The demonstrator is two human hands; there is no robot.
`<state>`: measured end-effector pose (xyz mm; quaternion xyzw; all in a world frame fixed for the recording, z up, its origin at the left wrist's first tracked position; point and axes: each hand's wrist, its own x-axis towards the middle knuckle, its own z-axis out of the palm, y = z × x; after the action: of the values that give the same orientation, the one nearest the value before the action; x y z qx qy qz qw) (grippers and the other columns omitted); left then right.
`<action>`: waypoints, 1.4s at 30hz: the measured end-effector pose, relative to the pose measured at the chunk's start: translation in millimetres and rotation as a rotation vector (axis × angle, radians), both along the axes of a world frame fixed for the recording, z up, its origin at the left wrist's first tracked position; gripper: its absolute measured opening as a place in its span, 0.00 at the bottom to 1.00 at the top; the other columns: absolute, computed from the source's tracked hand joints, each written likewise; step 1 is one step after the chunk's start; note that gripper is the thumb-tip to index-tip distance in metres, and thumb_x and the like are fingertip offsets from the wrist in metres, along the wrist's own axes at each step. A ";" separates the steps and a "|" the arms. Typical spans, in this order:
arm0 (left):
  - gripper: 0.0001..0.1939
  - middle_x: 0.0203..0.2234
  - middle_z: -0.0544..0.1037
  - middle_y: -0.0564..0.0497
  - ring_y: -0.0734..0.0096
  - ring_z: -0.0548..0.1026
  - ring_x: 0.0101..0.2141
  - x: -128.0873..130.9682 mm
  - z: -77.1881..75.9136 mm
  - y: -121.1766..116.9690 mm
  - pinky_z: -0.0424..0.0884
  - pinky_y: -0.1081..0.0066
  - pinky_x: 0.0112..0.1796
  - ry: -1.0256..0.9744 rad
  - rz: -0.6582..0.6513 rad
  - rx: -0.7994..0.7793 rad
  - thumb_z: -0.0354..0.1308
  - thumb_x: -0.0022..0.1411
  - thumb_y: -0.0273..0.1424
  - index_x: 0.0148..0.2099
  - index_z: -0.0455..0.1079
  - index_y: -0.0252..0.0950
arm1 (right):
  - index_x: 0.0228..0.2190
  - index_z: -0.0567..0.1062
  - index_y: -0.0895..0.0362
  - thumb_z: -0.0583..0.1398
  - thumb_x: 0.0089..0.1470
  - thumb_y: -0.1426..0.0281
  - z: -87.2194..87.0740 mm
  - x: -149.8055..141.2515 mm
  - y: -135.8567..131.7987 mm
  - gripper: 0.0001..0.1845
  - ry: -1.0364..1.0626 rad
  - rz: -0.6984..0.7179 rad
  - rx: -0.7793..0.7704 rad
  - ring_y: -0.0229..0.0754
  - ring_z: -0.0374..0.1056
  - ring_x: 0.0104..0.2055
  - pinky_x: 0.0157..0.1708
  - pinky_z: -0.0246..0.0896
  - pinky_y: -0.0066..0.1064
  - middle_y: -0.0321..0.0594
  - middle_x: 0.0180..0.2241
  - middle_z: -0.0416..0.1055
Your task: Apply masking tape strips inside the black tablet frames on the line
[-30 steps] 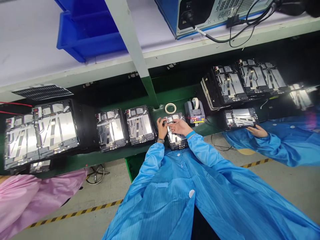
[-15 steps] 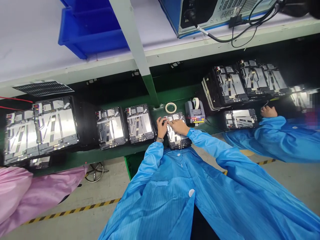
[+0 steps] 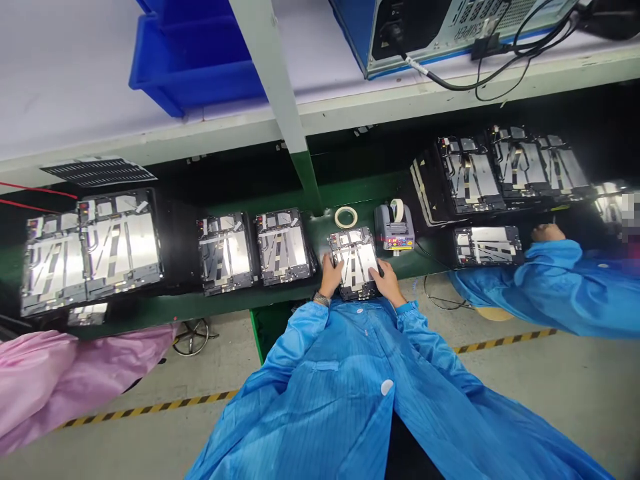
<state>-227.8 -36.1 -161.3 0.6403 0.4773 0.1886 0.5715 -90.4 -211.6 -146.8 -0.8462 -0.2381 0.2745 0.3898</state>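
Observation:
A black-framed electronic panel [image 3: 354, 263] with silver foil sheets and dark tape strips lies on the green bench [image 3: 345, 243] straight in front of me. My left hand [image 3: 330, 277] grips its near left edge, just below a wristwatch. My right hand [image 3: 387, 283] holds its near right edge, and the fingers lie along the black frame. Both hands hide the lower corners of the panel. A roll of masking tape [image 3: 345, 217] lies just beyond the panel, and a grey tape dispenser [image 3: 395, 228] stands to its right.
Several similar panels [image 3: 283, 247] stand in rows along the bench on both sides. A co-worker's hand [image 3: 547, 233] in a blue sleeve works to the right, and a pink sleeve [image 3: 65, 380] shows at left. Above are a shelf, a blue bin [image 3: 195, 67] and a cabled power unit [image 3: 440, 27].
My right hand has moved from the top of the panel to its near right edge, and the panel now sits straighter. The co-worker's hand has moved right, away from the nearby panel.

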 end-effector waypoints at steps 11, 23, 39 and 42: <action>0.41 0.72 0.64 0.42 0.50 0.61 0.73 -63.4 97.3 3.8 0.55 0.52 0.73 -0.006 0.019 0.052 0.65 0.68 0.42 0.77 0.55 0.41 | 0.71 0.64 0.55 0.64 0.60 0.52 89.8 -52.3 38.6 0.44 0.265 0.027 0.314 0.57 0.61 0.72 0.75 0.49 0.52 0.47 0.71 0.64; 0.28 0.67 0.69 0.35 0.48 0.62 0.71 -128.3 115.7 129.0 0.54 0.51 0.73 0.109 0.221 0.424 0.66 0.66 0.38 0.65 0.69 0.37 | 0.75 0.52 0.54 0.63 0.60 0.54 62.6 -117.8 190.1 0.50 0.427 0.313 0.289 0.51 0.49 0.78 0.77 0.40 0.47 0.46 0.77 0.50; 0.58 0.80 0.32 0.40 0.60 0.32 0.78 -114.5 89.5 7.8 0.30 0.65 0.74 -0.107 0.689 -0.134 0.59 0.66 0.56 0.81 0.34 0.30 | 0.76 0.49 0.53 0.58 0.63 0.49 50.5 -119.9 185.4 0.49 0.312 0.316 0.373 0.47 0.50 0.78 0.76 0.44 0.47 0.47 0.77 0.49; 0.51 0.80 0.37 0.46 0.65 0.36 0.78 -134.9 75.4 7.1 0.35 0.66 0.75 -0.122 0.837 -0.128 0.54 0.69 0.56 0.81 0.39 0.39 | 0.70 0.61 0.51 0.53 0.63 0.46 41.3 -107.4 200.4 0.41 0.539 0.156 0.398 0.47 0.61 0.73 0.71 0.59 0.47 0.46 0.73 0.61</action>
<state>-362.7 -29.0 -85.9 0.3422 0.6719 0.4119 0.5116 -197.8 -11.1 -105.5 -0.6298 -0.2393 0.4651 0.5742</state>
